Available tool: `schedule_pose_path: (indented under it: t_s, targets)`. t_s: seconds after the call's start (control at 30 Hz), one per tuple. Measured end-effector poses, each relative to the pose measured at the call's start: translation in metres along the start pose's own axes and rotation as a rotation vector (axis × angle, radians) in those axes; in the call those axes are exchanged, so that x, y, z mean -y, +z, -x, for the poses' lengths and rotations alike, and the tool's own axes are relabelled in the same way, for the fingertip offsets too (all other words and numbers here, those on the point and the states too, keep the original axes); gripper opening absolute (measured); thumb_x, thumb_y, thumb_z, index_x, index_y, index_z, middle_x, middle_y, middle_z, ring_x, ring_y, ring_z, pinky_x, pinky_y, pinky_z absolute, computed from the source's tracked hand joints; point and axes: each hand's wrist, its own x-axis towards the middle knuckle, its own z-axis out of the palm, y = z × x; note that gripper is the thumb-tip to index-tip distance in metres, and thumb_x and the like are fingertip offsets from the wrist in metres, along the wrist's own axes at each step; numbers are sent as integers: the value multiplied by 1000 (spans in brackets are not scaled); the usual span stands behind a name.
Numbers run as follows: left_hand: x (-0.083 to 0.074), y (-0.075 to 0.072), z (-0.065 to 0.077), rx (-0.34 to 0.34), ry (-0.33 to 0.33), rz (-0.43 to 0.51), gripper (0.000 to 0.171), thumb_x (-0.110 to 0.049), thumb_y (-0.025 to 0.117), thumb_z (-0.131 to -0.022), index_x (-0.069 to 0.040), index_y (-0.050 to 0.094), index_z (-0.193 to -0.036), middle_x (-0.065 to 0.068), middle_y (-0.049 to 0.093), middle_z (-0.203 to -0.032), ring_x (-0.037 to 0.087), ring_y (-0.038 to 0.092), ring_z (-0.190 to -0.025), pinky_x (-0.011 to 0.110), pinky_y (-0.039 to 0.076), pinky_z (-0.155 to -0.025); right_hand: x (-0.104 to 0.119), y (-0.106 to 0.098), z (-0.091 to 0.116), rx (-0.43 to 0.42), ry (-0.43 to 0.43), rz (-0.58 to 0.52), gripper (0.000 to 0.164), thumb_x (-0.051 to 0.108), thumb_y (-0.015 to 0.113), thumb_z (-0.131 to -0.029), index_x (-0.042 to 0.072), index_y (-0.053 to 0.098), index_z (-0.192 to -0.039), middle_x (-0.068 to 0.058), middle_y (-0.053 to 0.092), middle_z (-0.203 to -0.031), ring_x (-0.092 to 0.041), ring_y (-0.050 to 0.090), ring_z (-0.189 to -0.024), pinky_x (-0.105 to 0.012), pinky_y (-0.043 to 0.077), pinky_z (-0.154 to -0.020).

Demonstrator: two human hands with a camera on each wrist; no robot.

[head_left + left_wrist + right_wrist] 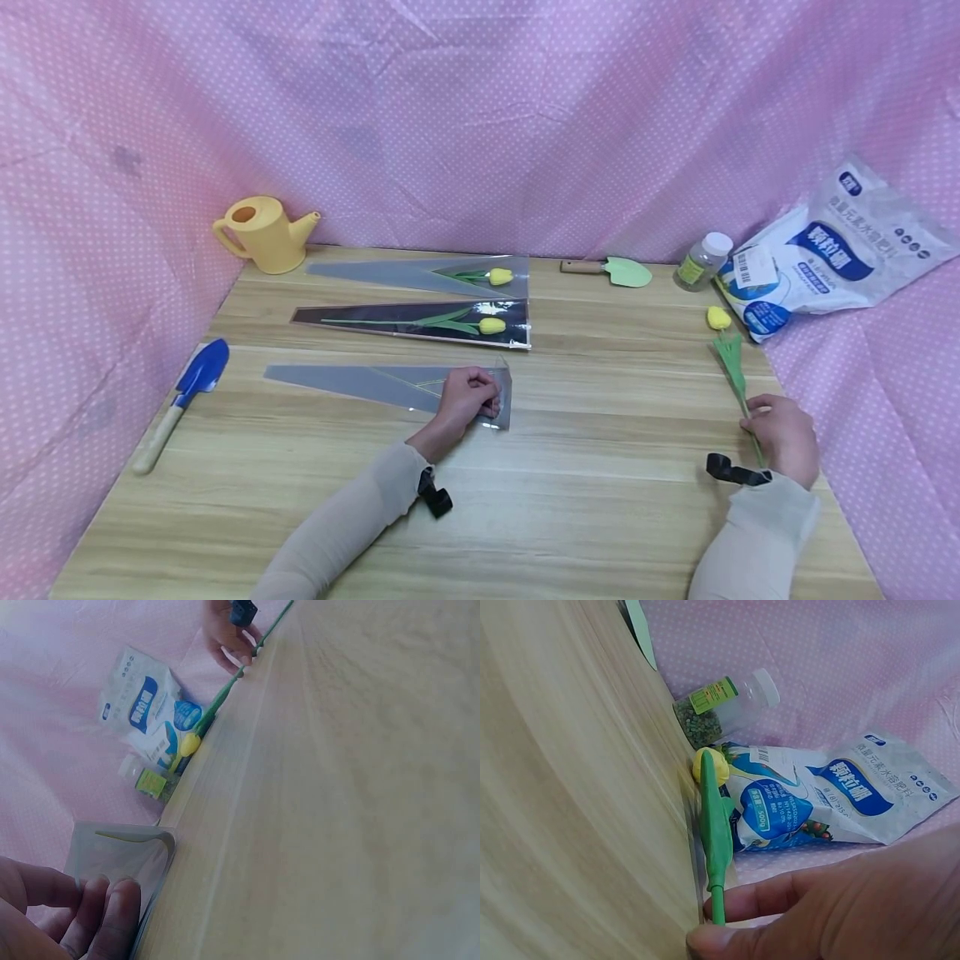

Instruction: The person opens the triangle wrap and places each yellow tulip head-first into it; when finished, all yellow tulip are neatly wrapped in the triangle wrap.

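My left hand (467,395) pinches the wide end of a flat, see-through flower sleeve (337,379) with thin gold lines. In the left wrist view the sleeve's lifted film (120,855) stands up at my fingertips. At the table's right side my right hand (783,433) pinches the green stem of a yellow artificial tulip (731,367) between thumb and fingers. The right wrist view shows the tulip's green leaves (717,832) overlapping its yellow head. Behind the left hand lie two more sleeves, one clear (375,272) and one dark (360,321), each with a yellow tulip inside.
A yellow watering can (270,237) stands at the back left, and a blue trowel (201,367) lies at the left edge. Along the back right are a green trowel (626,272), a capped jar (701,265) and a white fertilizer bag (832,258).
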Motion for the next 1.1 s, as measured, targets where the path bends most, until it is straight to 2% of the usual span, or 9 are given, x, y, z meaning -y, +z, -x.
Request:
schedule_pose_path:
  t_s: [0.23,0.43,0.5,0.7,0.97,1.1]
  targets:
    - [0,0,-1,-5,-7,-5,1,3,63,-85,3,62,-84,1,63,-60,11,61,-51,26,55,-50,6,-2,0,31,-29,5,45,10,62,-86,-9,51,-126,-33,59,-111,-35,55,-88,-32,39,-63]
    - [0,-1,-1,-9,1,-21,2,3,62,-85,4,63,-84,1,63,-59,10,61,-50,26,55,-50,11,-3,-2,57,-92,-73,47,9,63,-85,-13,50,-124,-29,63,-99,-18,59,-75,-26,46,-58]
    - [0,-1,-1,-13,0,-32,2,3,62,-85,3,64,-84,1,63,-59,10,61,-50,26,55,-50,12,-3,-2,73,-104,-120,49,9,63,-85,-13,48,-126,-24,64,-95,-13,58,-73,-26,49,-59]
    - [0,0,0,-13,-6,-35,3,2,63,-84,4,63,-86,1,63,-60,10,62,-51,26,55,-50,19,-1,0,124,-101,-215,54,13,61,-89,-10,42,-135,-7,60,-96,-6,57,-73,-26,52,-63]
    - [1,0,1,-6,-17,-14,2,3,62,-85,3,63,-86,2,63,-61,11,62,-52,25,55,-50,31,6,0,159,-192,-395,56,10,58,-92,-11,35,-139,19,57,-82,2,58,-73,-26,55,-66]
    - [1,0,0,-4,-5,-25,6,2,63,-85,7,62,-89,2,63,-61,10,62,-52,25,55,-50,36,11,-4,180,-219,-507,54,7,57,-93,-12,34,-138,24,59,-78,3,61,-71,-25,58,-66]
